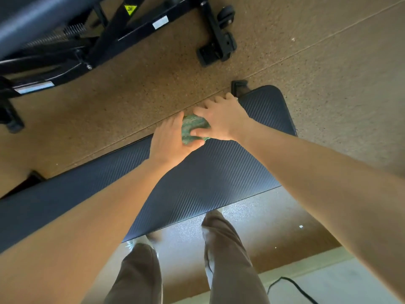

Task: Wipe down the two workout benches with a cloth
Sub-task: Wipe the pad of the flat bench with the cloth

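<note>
- The green cloth [194,128] sits at the far edge of the near bench [208,172], bunched into a small lump between the two hands.
- The left hand [168,139] grips the cloth, with fingers over the top and the thumb tucked under it.
- The right hand [221,119] lies flat with its fingers spread. Its thumb presses on the cloth and its fingertips reach past the far edge of the bench.
- The hands are close together, both touching the same lump.
- The cloth looks soft, light and fuzzy, like a little towel. It should squash and fold easily. I think it is best held as a wad under the palm, pushed down flat so it does not slip out.
- The near bench has a long, flat, dark pad with thin slanted ribs and a rounded corner. It shines a bit where the light hits, so the cloth should slide well over it.
- The second bench [32,16] stands well apart, at the far left. It has a smooth dark pad, a black metal frame [122,25], a coiled spring [72,31], a small wheel [226,15] and a yellow sticker [130,9].
- The floor [153,84] is brown and speckled, like cork.
- The person's legs in brown trousers [228,249] stand just beside the near bench, and a black cable [293,286] lies on the floor nearby.
</note>
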